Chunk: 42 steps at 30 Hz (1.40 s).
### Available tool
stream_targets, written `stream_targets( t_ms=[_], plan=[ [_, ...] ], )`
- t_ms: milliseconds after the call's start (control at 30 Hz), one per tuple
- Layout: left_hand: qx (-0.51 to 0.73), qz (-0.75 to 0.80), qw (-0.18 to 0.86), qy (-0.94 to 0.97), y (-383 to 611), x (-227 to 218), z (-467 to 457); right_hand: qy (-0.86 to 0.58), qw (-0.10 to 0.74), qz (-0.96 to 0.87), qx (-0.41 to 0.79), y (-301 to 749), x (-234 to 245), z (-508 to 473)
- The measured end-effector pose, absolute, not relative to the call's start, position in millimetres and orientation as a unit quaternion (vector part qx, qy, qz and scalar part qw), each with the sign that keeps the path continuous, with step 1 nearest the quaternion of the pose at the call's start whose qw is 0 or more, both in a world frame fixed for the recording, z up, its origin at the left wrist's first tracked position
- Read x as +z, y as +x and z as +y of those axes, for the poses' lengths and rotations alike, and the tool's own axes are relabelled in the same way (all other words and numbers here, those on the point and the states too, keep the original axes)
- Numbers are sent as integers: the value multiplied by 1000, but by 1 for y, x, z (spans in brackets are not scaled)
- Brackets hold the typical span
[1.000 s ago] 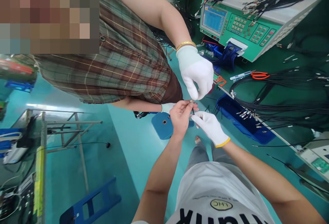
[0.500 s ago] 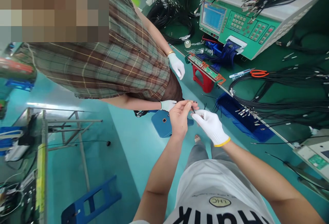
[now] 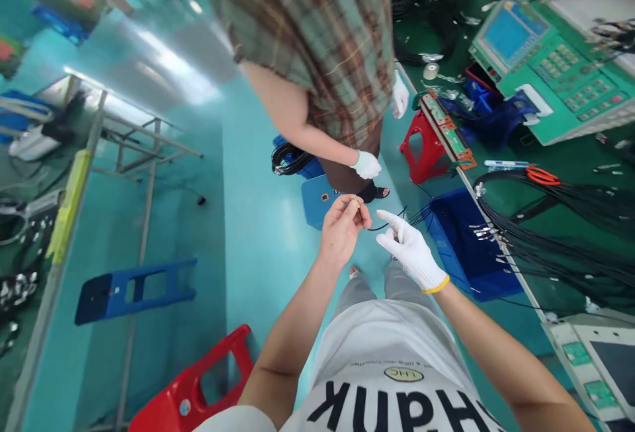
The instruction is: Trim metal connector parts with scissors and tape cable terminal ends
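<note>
My left hand [image 3: 340,230], bare, is closed in a pinch near the middle of the view. A thin black cable [image 3: 379,227] comes out from its fingers towards the right; the end in the pinch is mostly covered. My right hand [image 3: 411,250] wears a white glove with a yellow cuff. It is just right of the left hand, thumb and forefinger apart, with nothing seen between them. The cable passes close to its forefinger, and I cannot tell whether they touch.
A co-worker in a plaid shirt [image 3: 317,42] stands ahead, one gloved hand [image 3: 367,165] near mine. On the right bench lie black cables [image 3: 560,220], orange-handled pliers [image 3: 543,176] and a green tester [image 3: 560,61]. Below are a blue bin [image 3: 451,240] and a red stool [image 3: 421,147].
My right hand has opened and drawn away from the cable piece at my left fingers. My view has turned, and the co-worker's near hand now shows farther from mine.
</note>
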<state>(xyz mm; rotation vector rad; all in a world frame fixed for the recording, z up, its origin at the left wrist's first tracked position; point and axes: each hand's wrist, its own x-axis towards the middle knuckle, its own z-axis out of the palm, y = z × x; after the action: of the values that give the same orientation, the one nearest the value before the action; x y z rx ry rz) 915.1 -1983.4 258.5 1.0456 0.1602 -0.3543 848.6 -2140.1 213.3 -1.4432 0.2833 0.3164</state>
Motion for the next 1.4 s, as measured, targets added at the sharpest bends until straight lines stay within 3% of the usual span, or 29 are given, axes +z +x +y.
stream_targets(
  t_ms=[267,467,733,1033,1233,1400],
  plan=[
    [-81,153,855,489,745,253,-1710,-588,743,38,318,748,223,-1915],
    [-56,209,880,422,528,225,-1456,-591,658,67,462,619,178,-1639],
    [133,364,857,340,306,209,-1184,-625,538,-23,566,473,172,-1285],
    [384,523,727,225,163,199,-877,-609,425,-90,664,447,162,-886],
    [507,611,592,138,47,240,-727,-518,344,-158,767,337,197,-596],
    [577,671,461,65,-38,249,-644,-438,274,-197,833,233,205,-446]
  ],
)
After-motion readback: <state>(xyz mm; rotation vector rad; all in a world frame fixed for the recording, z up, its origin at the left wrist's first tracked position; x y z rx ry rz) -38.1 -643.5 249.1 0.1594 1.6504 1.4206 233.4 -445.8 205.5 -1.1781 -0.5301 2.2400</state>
